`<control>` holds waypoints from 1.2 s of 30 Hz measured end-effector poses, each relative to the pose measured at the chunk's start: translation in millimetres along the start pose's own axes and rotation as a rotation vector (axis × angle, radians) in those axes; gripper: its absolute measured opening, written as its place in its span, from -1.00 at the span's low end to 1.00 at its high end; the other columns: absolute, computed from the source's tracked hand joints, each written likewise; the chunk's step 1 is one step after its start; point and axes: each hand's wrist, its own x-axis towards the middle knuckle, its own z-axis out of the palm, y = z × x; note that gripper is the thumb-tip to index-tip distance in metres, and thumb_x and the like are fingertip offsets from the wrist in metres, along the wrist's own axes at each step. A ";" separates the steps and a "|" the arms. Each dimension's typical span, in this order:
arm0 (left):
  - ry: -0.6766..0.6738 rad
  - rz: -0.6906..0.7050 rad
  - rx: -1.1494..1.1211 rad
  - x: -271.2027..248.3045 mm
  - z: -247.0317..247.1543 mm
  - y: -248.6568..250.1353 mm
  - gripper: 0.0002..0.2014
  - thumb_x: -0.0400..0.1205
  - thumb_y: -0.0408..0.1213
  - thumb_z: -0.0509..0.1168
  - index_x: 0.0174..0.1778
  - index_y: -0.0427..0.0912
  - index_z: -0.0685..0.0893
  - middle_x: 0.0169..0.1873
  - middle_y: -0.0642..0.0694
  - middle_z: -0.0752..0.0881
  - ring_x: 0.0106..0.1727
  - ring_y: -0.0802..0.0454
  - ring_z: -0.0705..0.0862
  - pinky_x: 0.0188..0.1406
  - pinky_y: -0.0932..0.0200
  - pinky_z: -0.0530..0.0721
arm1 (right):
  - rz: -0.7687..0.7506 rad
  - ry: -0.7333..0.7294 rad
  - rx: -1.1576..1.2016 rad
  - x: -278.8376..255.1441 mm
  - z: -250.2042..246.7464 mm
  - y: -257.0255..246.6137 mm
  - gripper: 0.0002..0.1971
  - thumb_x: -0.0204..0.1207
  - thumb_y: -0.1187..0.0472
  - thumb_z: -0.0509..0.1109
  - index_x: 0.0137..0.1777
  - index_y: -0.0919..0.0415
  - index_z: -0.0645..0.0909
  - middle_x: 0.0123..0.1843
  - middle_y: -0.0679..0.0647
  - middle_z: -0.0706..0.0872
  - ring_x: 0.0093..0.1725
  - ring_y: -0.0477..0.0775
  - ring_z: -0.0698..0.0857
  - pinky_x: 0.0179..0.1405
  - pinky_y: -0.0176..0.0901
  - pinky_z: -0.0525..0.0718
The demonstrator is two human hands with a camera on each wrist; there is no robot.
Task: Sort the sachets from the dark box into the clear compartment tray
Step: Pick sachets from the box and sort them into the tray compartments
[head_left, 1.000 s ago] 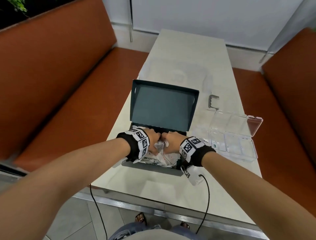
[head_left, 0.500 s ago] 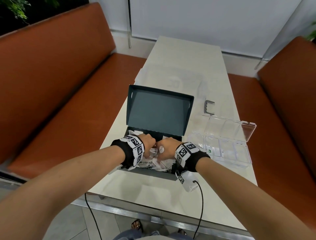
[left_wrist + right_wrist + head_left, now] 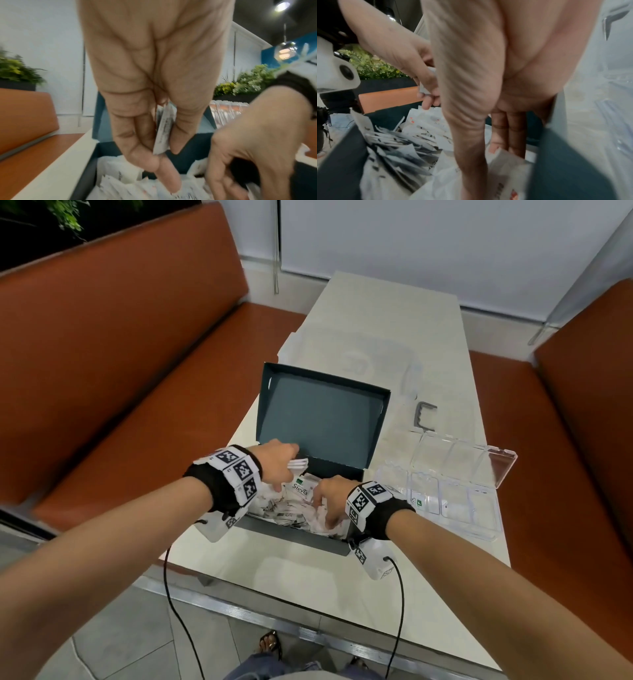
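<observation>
The left hand [image 3: 277,463], at the centre of the head view, is raised a little above the open dark teal cardboard box [image 3: 301,534], knuckles up and fingers pointing down and away. Its thumb and fingers pinch a small stack of white paper sachets [image 3: 298,464]; in the left wrist view this held stack [image 3: 163,129] stands on edge, long axis roughly vertical, lower end just above the pile. How many sachets are in the stack cannot be told. The right hand [image 3: 330,496], lower and further right in the frame, reaches down into the box near its right wall, with its fingers [image 3: 508,129] straight, pressed together and touching the loose sachets; whether it grips any of them cannot be told.

The loose white sachets [image 3: 294,508] fill the box bottom in a jumbled heap, pointing all ways and too many to count; one near the top reads "Stevia" [image 3: 300,489]. The box lid [image 3: 322,416] stands open, tilted back toward the top of the frame.

To the right of the box lies one clear plastic compartment tray [image 3: 445,498], its clear lid [image 3: 493,463] folded open behind it. A few small pale sachets seem to lie in its compartments; their number is unclear. Both stand on the pale rectangular table [image 3: 301,573], which runs between two orange-brown benches [image 3: 113,364]
</observation>
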 end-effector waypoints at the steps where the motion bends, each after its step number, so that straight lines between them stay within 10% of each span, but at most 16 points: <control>1: 0.029 0.000 -0.045 -2.7 -3.3 -3.7 -0.89 0.62 -0.36 0.26 -0.04 -0.13 0.43 -0.27 -0.03 0.67 -0.22 0.05 0.81 -0.41 0.15 0.62 | -0.005 0.002 -0.001 -0.6 -0.1 -0.2 -0.50 0.29 0.27 0.62 0.26 0.15 0.66 0.24 0.15 0.62 0.09 0.18 0.69 -0.23 -0.21 0.53; 10: 0.290 0.038 -0.572 -18.8 -5.4 -14.1 -0.80 0.62 -0.47 0.28 -0.22 -0.21 0.38 -0.17 -0.31 0.78 -0.20 0.04 0.84 -0.18 0.05 0.82 | -0.114 0.062 0.076 -16.9 -12.6 2.6 -0.82 0.31 0.27 0.59 -0.10 0.18 0.71 -0.08 0.02 0.67 -0.07 0.05 0.65 -0.19 -0.23 0.60; 16: 0.219 0.057 -0.765 -21.4 1.2 -7.2 -0.40 0.61 -0.57 0.01 0.39 0.19 0.46 -0.16 -0.19 0.69 -0.20 -0.02 0.79 -0.19 0.17 0.74 | -0.149 0.162 0.263 -38.1 -30.0 15.5 -0.90 0.38 0.33 0.53 -0.12 0.23 0.72 -0.14 0.12 0.80 -0.10 0.04 0.69 0.04 -0.17 0.61; 25: 0.446 0.014 -0.805 -14.1 0.7 0.2 -0.90 0.65 -0.33 0.21 -0.14 -0.03 0.55 -0.36 0.05 0.53 -0.38 0.06 0.47 -0.39 0.15 0.55 | -0.107 0.387 0.642 -52.1 -34.6 31.7 -0.83 0.46 0.39 0.48 0.04 0.26 0.72 -0.15 0.18 0.81 -0.17 -0.03 0.72 -0.11 -0.23 0.68; 29: 0.577 -0.016 -1.060 -9.2 3.0 5.6 -0.83 0.61 -0.13 0.41 0.01 -0.12 0.62 -0.35 0.08 0.54 -0.51 0.13 0.43 -0.56 0.29 0.54 | -0.108 0.541 1.104 -77.7 -43.8 36.0 -0.82 0.51 0.46 0.41 0.10 0.37 0.69 -0.14 0.23 0.78 -0.18 0.04 0.78 -0.23 -0.17 0.79; 36: 0.162 -0.013 -1.658 -13.1 1.1 43.9 -0.47 0.61 0.23 0.23 0.21 -0.16 0.68 -0.42 -0.02 0.65 -0.53 0.19 0.32 -0.61 0.38 0.29 | -0.241 0.584 1.431 -117.7 -52.6 35.9 -0.83 0.52 0.45 0.40 0.09 0.39 0.69 -0.11 0.25 0.82 -0.13 0.08 0.81 -0.20 -0.13 0.77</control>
